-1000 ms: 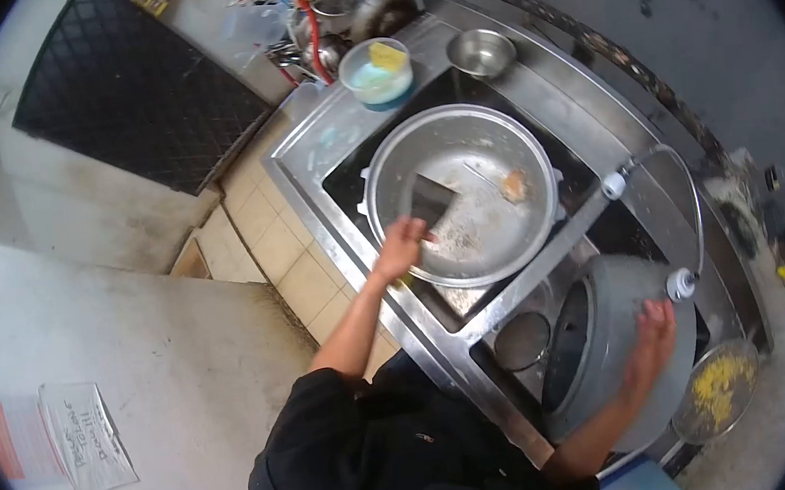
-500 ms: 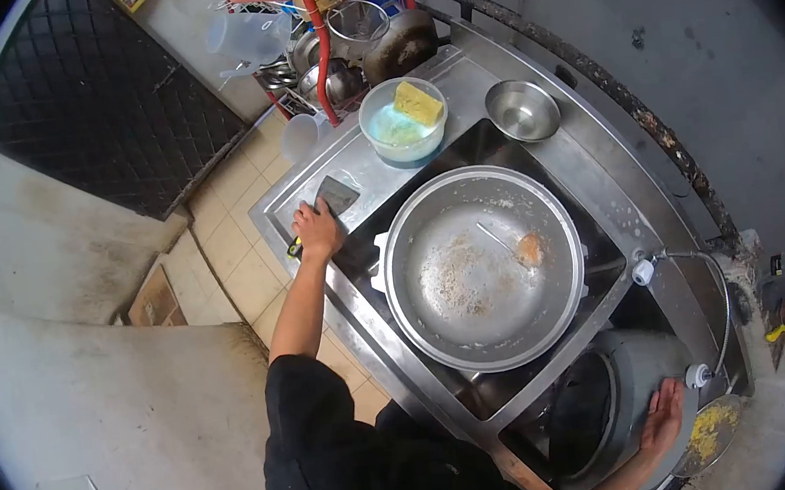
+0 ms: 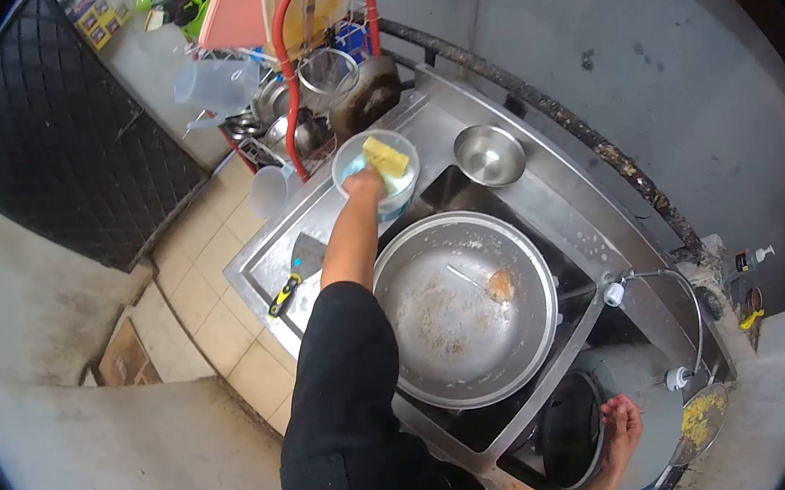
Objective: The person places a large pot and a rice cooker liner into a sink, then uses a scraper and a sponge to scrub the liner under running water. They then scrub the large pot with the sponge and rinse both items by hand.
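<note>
My left hand (image 3: 364, 186) reaches over the near rim of a clear plastic tub (image 3: 395, 208) of bluish liquid, its fingers partly hidden. Beside those fingers is a yellow sponge (image 3: 386, 157). A scraper with a yellow and black handle (image 3: 285, 295) lies on the steel counter. The large metal pot (image 3: 430, 332) in the sink holds a thin utensil and an orange-brown lump (image 3: 500, 285). Over the grey container (image 3: 650, 376) at the lower right is my right hand (image 3: 624, 423), empty, fingers slightly curled and apart.
A steel bowl (image 3: 489, 155) sits on the counter's back side. The faucet (image 3: 615, 293) and its hose are at the right, above a strainer with yellow bits (image 3: 703, 418). A red-framed rack (image 3: 287, 74) holds pans and jugs. A pipe railing (image 3: 582, 134) runs behind.
My left hand has left the scraper and moved up to the tub. My right hand has shifted slightly left over the grey container. The camera view has shifted.
</note>
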Tool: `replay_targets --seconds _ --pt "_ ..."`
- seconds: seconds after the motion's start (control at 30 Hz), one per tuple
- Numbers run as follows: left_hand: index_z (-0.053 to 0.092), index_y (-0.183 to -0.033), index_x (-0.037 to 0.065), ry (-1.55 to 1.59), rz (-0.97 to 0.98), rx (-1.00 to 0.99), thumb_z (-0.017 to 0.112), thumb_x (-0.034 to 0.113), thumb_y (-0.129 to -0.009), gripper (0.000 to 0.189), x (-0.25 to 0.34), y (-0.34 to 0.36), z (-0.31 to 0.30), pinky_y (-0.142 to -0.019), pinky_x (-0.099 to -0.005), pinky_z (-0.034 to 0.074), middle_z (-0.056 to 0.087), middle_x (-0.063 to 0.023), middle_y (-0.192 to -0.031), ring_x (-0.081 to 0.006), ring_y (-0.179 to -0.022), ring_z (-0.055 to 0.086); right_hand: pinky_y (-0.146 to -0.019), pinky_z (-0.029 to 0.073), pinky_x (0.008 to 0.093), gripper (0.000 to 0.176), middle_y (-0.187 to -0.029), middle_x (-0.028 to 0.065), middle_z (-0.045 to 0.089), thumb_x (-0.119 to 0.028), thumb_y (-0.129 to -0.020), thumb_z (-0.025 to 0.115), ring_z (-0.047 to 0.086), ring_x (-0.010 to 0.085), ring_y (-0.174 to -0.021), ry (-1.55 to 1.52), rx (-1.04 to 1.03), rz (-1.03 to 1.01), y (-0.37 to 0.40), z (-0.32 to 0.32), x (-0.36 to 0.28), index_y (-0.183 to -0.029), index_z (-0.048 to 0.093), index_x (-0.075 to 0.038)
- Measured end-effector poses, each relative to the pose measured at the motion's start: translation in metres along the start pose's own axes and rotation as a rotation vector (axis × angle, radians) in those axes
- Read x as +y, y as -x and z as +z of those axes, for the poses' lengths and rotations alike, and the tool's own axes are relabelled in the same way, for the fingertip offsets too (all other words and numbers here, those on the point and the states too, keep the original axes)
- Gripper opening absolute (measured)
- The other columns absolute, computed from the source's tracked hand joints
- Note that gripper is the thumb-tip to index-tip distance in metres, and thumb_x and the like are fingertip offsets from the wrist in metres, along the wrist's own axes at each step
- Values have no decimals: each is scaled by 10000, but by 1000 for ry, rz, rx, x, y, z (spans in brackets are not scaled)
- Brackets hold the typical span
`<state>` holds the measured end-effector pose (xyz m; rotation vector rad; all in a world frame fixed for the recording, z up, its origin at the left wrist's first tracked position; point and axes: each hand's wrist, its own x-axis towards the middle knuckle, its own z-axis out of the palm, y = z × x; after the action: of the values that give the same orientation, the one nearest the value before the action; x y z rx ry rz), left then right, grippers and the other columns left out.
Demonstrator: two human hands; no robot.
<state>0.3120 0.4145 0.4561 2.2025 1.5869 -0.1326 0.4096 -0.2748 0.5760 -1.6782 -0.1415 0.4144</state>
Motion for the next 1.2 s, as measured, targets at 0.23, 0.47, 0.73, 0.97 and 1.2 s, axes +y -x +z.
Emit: replay_targets --seconds 0.23,0.47,0.73,0.97,1.2 --pt "642 -1166 32 -535 521 -72 560 472 -832 559 11 -20 -47 -960 -400 470 577 -188 -1276 -323 -1160 577 -726 489 250 366 -982 74 645 -285 -941 611 627 143 -859 -33 99 60 33 3 6 -1164 587 5" --pt "585 -1224 48 -405 471 79 552 456 -882 534 -25 -37 -26 -881 -479 495 607 -301 -1126 -405 -1033 620 -691 474 228 349 -962 59 652 -264 -947 604 620 123 -825 138 -3 119 42 25 10 -1184 590 -9" --pt "606 -1128 13 -339 338 122 557 572 -844 629 12 34 -51 -912 -490 473 621 -277 -1108 -432 -1040 603 -633 427 230 274 -867 13 595 -196 -938 605 524 93 -714 550 209 -178 22 -8 -48 -1146 618 -19" --pt "678 -1005 14 -208 325 382 490 428 -891 469 25 56 -54 -861 -507 491 653 -276 -996 -459 -978 615 -789 469 405 399 -1021 177 604 -220 -915 599 594 361 -873 1193 439 -687 -108 -61 -71 -1280 530 -75" --pt "691 -854 35 574 853 -34 645 277 -812 251 128 178 40 -645 -417 516 664 -205 -714 -303 -726 693 -717 472 456 277 -801 204 630 -209 -925 563 625 384 -788 910 483 -412 -91 -22 -30 -1150 580 -47"
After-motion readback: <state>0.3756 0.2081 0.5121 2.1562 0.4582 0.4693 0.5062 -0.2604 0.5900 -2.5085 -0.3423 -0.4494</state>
